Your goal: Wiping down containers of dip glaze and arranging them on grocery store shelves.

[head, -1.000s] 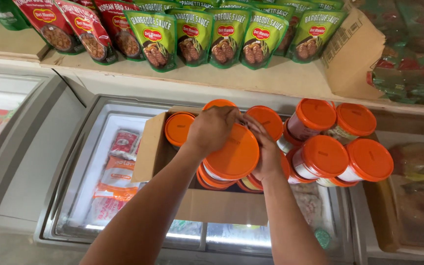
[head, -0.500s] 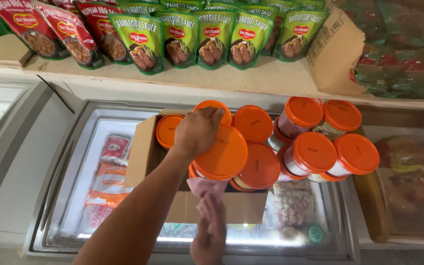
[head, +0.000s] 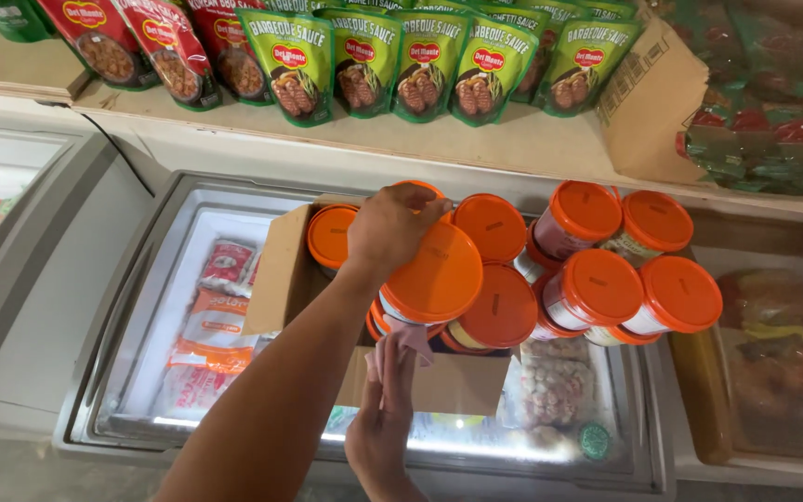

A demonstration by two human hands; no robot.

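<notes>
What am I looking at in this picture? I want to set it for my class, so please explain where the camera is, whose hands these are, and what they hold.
The camera sits on a person's head, looking down at their own bare hands. The left hand grips the orange lid of a jar held over an open cardboard box of similar orange-lidded jars. The right hand holds a pinkish cloth against the underside of that jar. The box rests on a glass-topped chest freezer with frozen packets inside. Above, a shelf carries green and red sauce pouches.

Freezer lid (head: 132, 307); cardboard box (head: 276, 270), orange-lidded jars (head: 597, 288) atop
</notes>
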